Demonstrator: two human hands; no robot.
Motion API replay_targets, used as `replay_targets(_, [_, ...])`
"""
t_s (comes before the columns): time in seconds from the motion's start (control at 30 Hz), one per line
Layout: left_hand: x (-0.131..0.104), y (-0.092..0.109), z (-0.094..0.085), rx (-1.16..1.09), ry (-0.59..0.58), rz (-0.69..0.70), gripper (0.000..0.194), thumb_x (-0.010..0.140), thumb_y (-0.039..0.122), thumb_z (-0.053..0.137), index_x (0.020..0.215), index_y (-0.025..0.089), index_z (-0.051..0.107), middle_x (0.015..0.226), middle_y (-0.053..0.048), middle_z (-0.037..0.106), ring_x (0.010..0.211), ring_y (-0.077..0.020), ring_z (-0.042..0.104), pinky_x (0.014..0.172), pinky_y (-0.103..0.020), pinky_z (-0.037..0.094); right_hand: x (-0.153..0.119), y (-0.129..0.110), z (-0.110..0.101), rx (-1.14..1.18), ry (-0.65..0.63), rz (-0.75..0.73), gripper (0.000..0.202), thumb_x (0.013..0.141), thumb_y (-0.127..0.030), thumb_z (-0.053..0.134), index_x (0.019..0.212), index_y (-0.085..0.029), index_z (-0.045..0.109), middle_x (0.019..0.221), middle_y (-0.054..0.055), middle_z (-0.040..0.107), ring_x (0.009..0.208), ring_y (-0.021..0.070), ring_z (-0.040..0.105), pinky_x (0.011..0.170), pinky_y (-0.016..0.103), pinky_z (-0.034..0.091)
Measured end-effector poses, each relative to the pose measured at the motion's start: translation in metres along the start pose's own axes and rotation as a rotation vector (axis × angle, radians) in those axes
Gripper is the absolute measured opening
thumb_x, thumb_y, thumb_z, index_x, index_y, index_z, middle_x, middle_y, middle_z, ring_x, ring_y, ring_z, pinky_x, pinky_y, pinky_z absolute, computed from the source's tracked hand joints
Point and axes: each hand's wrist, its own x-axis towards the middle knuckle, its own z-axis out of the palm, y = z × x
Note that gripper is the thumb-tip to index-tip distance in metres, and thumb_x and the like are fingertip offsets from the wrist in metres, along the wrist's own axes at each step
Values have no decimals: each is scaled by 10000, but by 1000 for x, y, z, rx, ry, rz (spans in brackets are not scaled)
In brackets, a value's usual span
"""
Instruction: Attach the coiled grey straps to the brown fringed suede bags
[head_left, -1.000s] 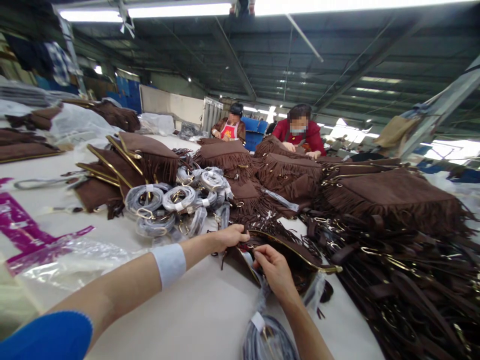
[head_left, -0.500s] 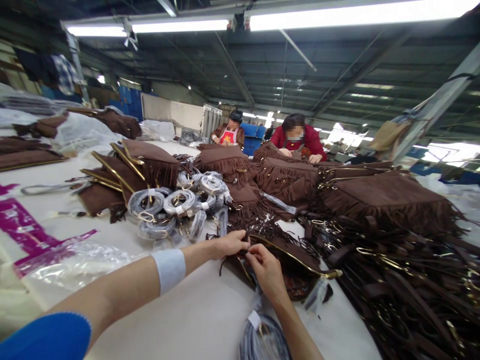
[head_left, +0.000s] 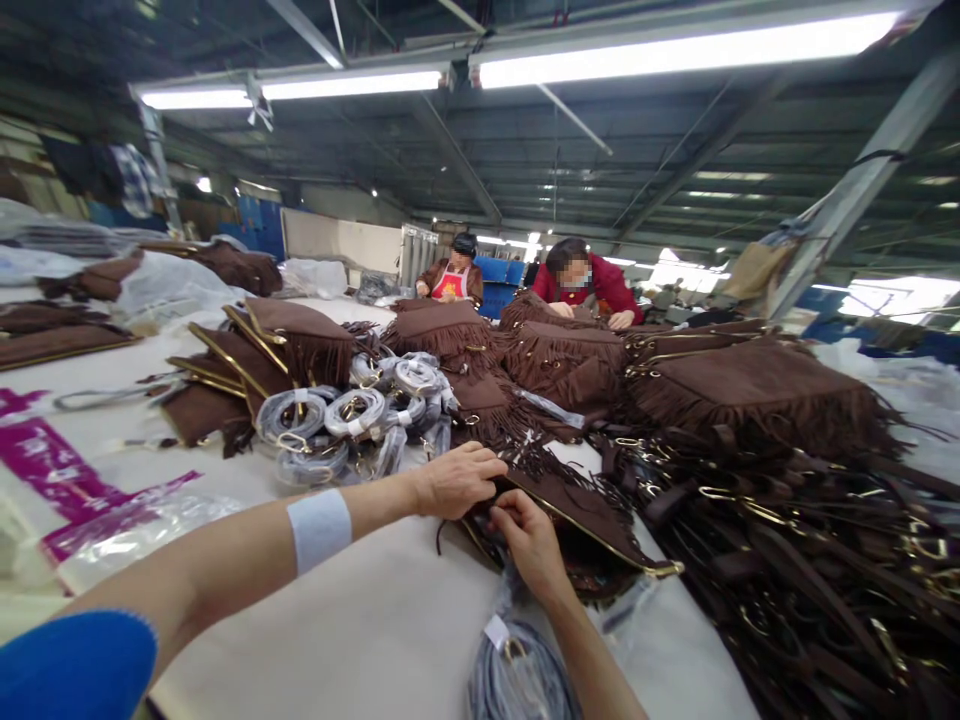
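Observation:
A dark brown fringed bag point(head_left: 592, 515) lies on the white table with its gold zipper open. My left hand point(head_left: 461, 478) is at the bag's near left corner, its fingers closed over the edge. Just right of it, my right hand point(head_left: 529, 535) pinches at the same corner, thumb and fingertips together; what is between them is too small to make out. A coiled strap in clear wrap point(head_left: 517, 675), with a white band, lies below my right hand, its end running up toward the bag.
Wrapped strap coils point(head_left: 356, 410) lie beyond my left forearm. Fringed brown bags point(head_left: 750, 390) are piled along the back. Loose brown straps with gold clips point(head_left: 810, 570) cover the right side. Clear plastic point(head_left: 150, 530) lies at left. Two people work across the table.
My left hand has shifted slightly up and turned, its back now more toward the camera. My right hand stays near the bag's corner. The view has tilted slightly.

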Motion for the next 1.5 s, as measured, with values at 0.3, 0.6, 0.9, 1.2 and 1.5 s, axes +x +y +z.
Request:
replay_targets(0.3, [-4, 6, 4, -179, 24, -173, 121, 857, 186, 557, 803, 166, 664, 1184, -89, 583, 1078, -218, 516, 958, -345, 393, -1, -9, -4, 19, 48, 39, 146, 710, -324, 673, 761, -202, 613, 579, -28, 609, 561, 155, 529, 552, 258, 370])
replay_targets(0.6, [24, 24, -25, -872, 67, -674, 117, 704, 102, 483, 666, 144, 585, 619, -1, 600, 596, -122, 548, 552, -215, 405, 1, -32, -22, 360, -3, 232, 325, 634, -443, 800, 764, -188, 646, 543, -70, 519, 431, 63, 418, 388, 171, 327])
replay_targets(0.9, [25, 30, 12, -1650, 233, -1017, 162, 650, 210, 658, 751, 128, 561, 592, 13, 630, 487, -82, 580, 522, -189, 473, -6, -30, -31, 577, -13, 273, 442, 553, -405, 896, 889, -210, 684, 884, 28, 740, 843, 150, 693, 801, 257, 558])
replay_targets(1.2, [30, 44, 27, -1627, 401, -1070, 204, 627, 209, 658, 796, 128, 579, 608, 13, 623, 502, -95, 587, 521, -206, 487, -4, -16, -31, 445, 97, 206, 362, 628, -431, 848, 847, -186, 696, 763, 7, 721, 696, 139, 685, 692, 249, 577])
replay_targets(1.5, [30, 54, 33, -1031, 344, -950, 150, 745, 220, 536, 713, 138, 658, 658, 6, 628, 616, -109, 527, 542, -194, 375, -5, -8, -34, 317, 116, 164, 337, 688, -471, 783, 838, -181, 698, 670, -9, 655, 545, 106, 547, 490, 201, 450])
